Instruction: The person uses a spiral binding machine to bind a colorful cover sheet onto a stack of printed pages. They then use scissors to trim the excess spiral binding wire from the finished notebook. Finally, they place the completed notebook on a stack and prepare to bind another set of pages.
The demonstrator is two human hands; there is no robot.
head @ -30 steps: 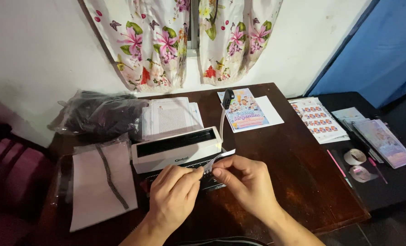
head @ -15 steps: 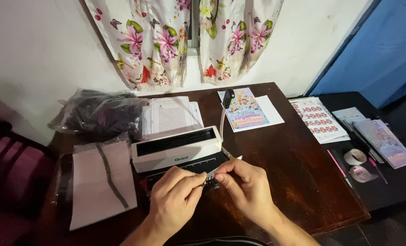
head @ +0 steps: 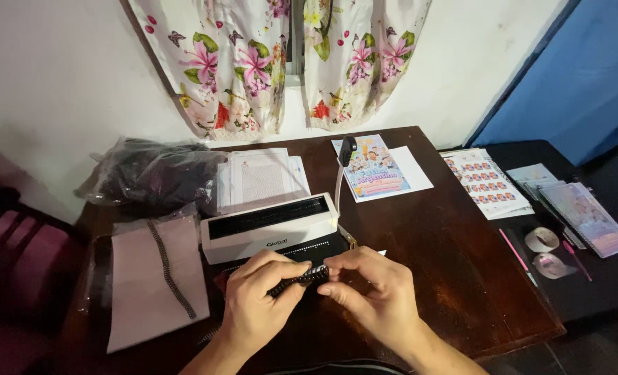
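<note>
Both hands [head: 323, 292] lower on comb [head: 296, 280]

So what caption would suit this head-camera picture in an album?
Both hands, left hand and right hand, grip a black binding comb before a white binding machine on a wooden table.

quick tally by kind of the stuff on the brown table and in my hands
binding machine: 1
black binding comb, held by left hand and right hand: 1
colourful booklet: 1
black plastic bag: 1
Total: 4
</note>
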